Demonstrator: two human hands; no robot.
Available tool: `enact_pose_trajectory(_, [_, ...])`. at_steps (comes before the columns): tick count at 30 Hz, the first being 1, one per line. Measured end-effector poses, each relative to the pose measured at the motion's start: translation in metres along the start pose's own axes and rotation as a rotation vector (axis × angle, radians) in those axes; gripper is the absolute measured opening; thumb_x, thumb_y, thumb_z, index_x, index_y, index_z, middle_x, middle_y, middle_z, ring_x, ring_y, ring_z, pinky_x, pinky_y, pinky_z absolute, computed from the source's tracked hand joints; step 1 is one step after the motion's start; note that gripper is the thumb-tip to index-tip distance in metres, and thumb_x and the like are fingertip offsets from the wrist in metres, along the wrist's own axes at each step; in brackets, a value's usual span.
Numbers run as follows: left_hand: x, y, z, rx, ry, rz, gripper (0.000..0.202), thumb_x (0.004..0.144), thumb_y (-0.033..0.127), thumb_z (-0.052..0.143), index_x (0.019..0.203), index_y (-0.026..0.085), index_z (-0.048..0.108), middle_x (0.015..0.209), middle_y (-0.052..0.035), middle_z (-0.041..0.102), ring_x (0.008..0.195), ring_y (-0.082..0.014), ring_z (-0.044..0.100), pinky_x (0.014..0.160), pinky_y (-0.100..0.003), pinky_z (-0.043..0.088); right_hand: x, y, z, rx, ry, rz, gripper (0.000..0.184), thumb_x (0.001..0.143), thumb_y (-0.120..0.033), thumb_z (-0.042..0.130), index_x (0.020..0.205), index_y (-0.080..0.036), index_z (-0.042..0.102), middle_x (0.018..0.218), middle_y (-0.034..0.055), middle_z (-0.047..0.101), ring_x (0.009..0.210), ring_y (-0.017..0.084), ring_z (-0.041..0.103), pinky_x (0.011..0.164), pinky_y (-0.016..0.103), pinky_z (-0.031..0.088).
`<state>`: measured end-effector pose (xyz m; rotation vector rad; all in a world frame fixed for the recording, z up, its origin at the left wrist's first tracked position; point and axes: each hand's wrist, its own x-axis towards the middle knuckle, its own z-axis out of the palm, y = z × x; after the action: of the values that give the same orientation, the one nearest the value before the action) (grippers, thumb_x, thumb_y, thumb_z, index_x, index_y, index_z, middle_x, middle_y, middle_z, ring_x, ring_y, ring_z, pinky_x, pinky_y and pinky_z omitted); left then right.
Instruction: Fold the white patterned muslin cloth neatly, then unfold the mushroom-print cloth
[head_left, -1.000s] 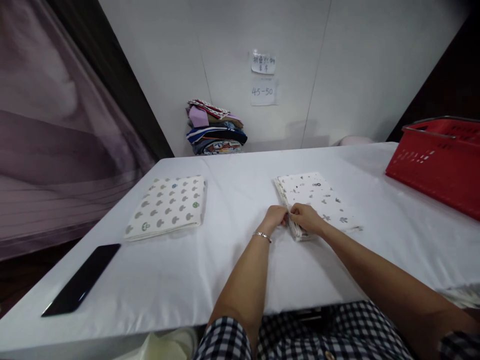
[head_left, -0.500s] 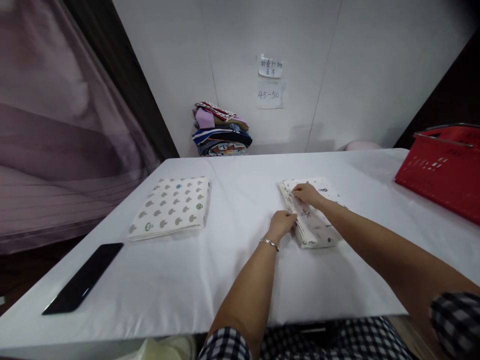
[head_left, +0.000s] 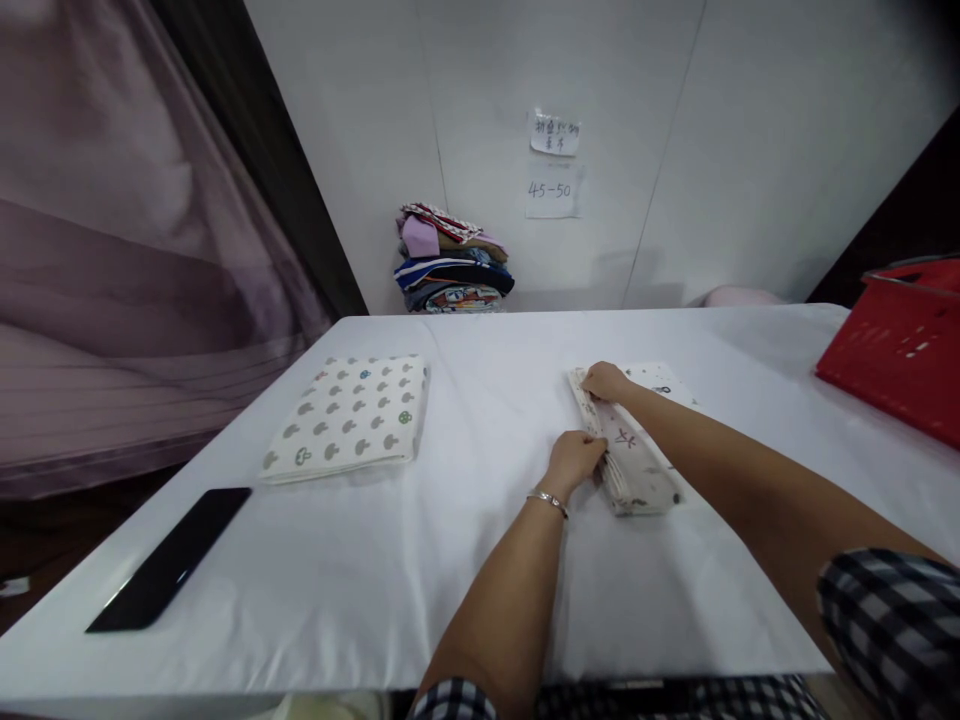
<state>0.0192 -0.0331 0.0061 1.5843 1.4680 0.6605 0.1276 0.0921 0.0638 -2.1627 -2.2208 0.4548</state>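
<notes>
Right of the folded mushroom-print cloth on the surface, the left hand and right hand, each grip pinched closed, hold the sparsely printed cloth, seemingly only partly folded.

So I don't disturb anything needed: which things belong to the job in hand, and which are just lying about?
In hand:
small-print cloth, touched by left hand and right hand

Apparently lying about:
mushroom-print cloth
flat black panel
red basket
fabric pile
</notes>
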Motion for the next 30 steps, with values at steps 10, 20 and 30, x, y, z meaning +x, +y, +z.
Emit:
enact_pose_trajectory(10, [-0.001,0.000,-0.001,-0.005,-0.016,-0.011,0.032,0.078,0.038,0.048,0.063,0.015,0.063,0.048,0.0002,0.056,0.047,-0.0112,0.052,0.050,-0.022,0.037,-0.011,0.005,-0.008,0.332,-0.116,0.077,0.014,0.081,-0.018,0.054,0.078,-0.011,0.066,0.062,0.0048,0.065,0.053,0.011,0.059,0.052,0.018,0.045])
enact_pose_trajectory(20, [-0.002,0.003,-0.003,-0.010,-0.026,-0.039,0.029,0.077,0.037,0.049,0.064,0.015,0.064,0.047,0.0010,0.055,0.047,-0.0103,0.051,0.049,-0.020,0.036,-0.007,0.011,-0.012,0.389,-0.165,0.073,0.011,0.079,-0.019,0.057,0.078,-0.011,0.064,0.059,0.0043,0.064,0.054,0.010,0.059,0.051,0.018,0.048])
enact_pose_trajectory(30, [-0.007,0.011,-0.007,0.042,-0.027,-0.041,0.033,0.079,0.041,0.048,0.067,0.016,0.065,0.050,-0.0009,0.058,0.052,-0.0126,0.054,0.052,-0.022,0.037,0.023,-0.001,0.000,0.013,-0.107,0.074,0.015,0.066,-0.018,0.059,0.062,-0.005,0.066,0.052,0.0136,0.060,0.061,0.023,0.064,0.056,0.027,0.048])
